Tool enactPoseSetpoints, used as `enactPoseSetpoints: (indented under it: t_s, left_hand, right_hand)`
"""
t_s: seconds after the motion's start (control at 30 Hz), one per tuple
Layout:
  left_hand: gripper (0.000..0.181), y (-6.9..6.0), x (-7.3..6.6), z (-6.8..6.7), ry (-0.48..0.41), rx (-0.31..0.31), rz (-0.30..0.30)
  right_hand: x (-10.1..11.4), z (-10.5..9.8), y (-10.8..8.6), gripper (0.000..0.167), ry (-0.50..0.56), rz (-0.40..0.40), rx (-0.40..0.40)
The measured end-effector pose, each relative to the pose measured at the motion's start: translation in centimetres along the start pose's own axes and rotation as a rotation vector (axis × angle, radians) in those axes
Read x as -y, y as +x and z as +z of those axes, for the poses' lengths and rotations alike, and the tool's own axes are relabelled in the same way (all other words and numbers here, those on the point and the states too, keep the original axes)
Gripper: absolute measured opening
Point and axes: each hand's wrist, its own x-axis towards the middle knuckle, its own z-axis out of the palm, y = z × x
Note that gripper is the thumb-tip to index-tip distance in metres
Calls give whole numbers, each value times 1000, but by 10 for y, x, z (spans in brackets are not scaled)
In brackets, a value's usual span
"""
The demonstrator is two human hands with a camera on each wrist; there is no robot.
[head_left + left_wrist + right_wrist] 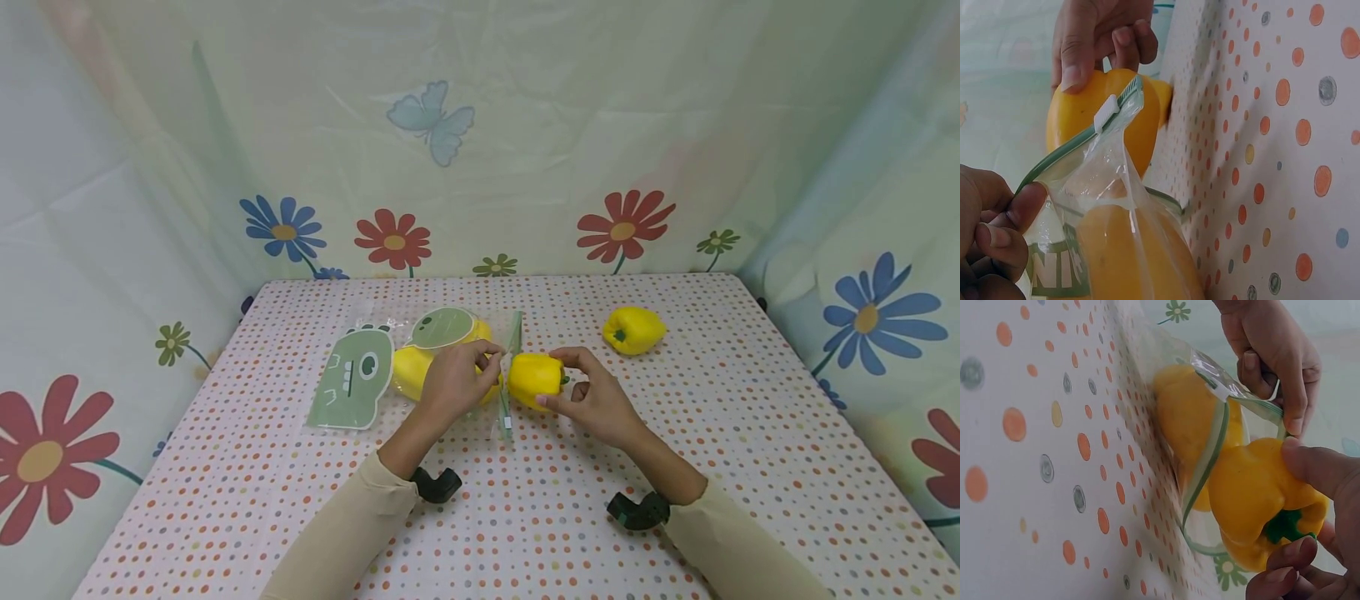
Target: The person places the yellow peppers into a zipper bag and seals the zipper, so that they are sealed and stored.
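Observation:
A clear zip bag with a green monster print (pixel 352 379) lies on the table with yellow peppers (pixel 410 371) inside. My left hand (pixel 457 375) pinches the upper edge of the bag's green-rimmed mouth (pixel 1060 150). Between the thumb and fingers of my right hand (pixel 600 404) is a yellow pepper (pixel 534 379), its green stem (pixel 1286 526) toward the palm. That pepper is at the bag's mouth, its far end against the green rim in the right wrist view. A white slider (pixel 1106 114) sits on the rim.
Another yellow pepper (pixel 633 330) lies on its side at the back right of the dotted table (pixel 480 533). Flower-printed curtains (pixel 525 167) stand behind the table and at both sides.

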Motion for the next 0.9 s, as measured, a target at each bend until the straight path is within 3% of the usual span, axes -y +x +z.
enactPoseSetpoints:
  t_s: [0.4, 0.9]
  left_hand:
    - [23, 0, -1, -1, 1, 9, -20]
    - [22, -1, -1, -1, 14, -2, -11]
  right_hand:
    - [1, 2, -1, 72, 25, -39, -45]
    - [4, 10, 0, 68, 80, -70, -24]
